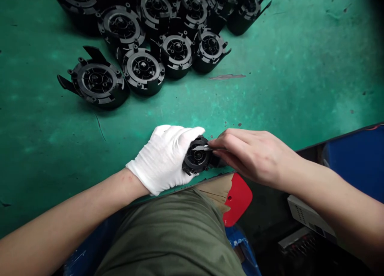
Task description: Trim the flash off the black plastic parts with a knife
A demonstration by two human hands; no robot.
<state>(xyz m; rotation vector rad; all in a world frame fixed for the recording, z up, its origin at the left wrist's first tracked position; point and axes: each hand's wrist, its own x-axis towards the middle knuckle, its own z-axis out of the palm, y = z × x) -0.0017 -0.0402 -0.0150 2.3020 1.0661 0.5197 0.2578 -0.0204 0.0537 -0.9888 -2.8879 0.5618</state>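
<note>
My left hand [168, 158], in a white glove, is wrapped around a round black plastic housing [196, 161] at the near edge of the green table. The housing's ribbed, ringed face is turned up toward me. My bare right hand [244, 150] pinches a small knife with a pointed metal blade [201, 148]. Its blade lies across the housing's face, near the middle; whether it touches cannot be made out. The knife's handle is mostly hidden by my right fingers, and my glove covers the housing's left side.
Several similar black housings [144, 68] stand in rows farther back on the green table [285, 76]. One with two upright tabs [97, 80] is at the left end. Below the table edge are a red panel [240, 200], a blue bin [357, 160] and a pale box [310, 216].
</note>
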